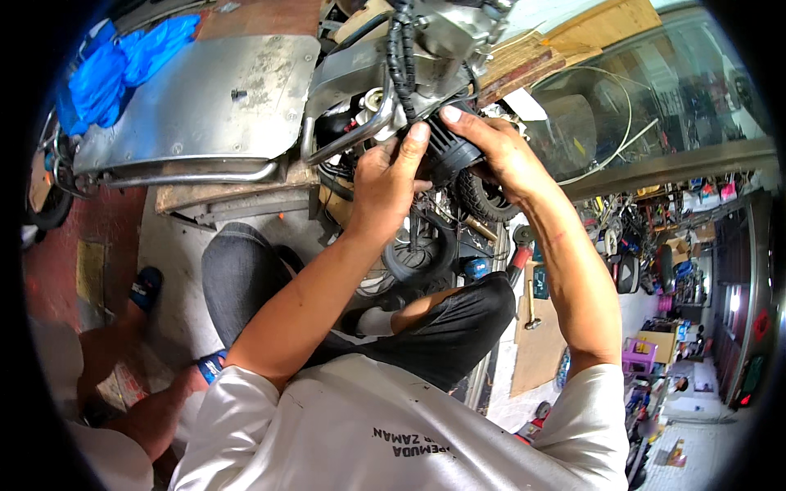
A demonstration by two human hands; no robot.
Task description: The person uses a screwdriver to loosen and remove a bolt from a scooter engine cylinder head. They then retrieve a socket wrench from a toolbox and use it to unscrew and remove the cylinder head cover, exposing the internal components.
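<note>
Both my hands are up at the grey metal frame [336, 78] of a small vehicle. Between them is a black, ribbed, rounded housing [450, 151]. My left hand [386, 178] grips its left side, thumb pointing up along it and fingers mostly hidden. My right hand [495, 146] wraps over its right side, thumb on top. A bundle of black wrapped cable [401, 61] hangs down just above the housing. To the left of my left hand curves a bent metal tube [350, 141]. A black tyre [483, 195] shows below the housing.
A flat metal deck [221, 123] with a small dark part [238, 95] on it extends left, beside a blue plastic bag [123, 69]. A hammer [531, 307] lies right of my knee. Another person's legs [155, 409] are close at left. Glass [589, 114] stands at upper right.
</note>
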